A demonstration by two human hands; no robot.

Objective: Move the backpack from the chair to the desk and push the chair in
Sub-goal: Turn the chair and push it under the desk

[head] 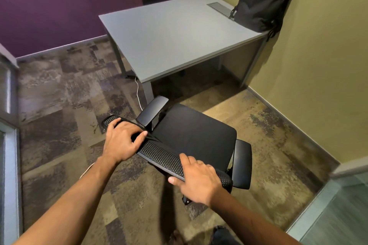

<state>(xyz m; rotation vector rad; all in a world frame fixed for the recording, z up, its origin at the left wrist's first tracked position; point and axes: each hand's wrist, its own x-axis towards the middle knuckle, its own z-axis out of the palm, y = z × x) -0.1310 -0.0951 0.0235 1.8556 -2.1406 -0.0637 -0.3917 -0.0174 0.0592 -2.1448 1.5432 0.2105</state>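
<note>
The black backpack [260, 0] already stands on the grey desk [175, 36] at two o'clock, propped against the wall. I have my left hand [121, 139] and right hand [199, 179] both clasped over the office chair [195, 135] backrest's mesh top, to steer it. Open carpet [59, 95] lies ahead; the desk's near edge leaves room underneath.

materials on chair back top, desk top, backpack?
Chair back top: black perforated mesh or moulded plastic, judging by its dotted texture. Desk top: smooth matte grey, likely laminate; even soft sheen. Backpack: black woven fabric, probably nylon; soft creases.
</note>
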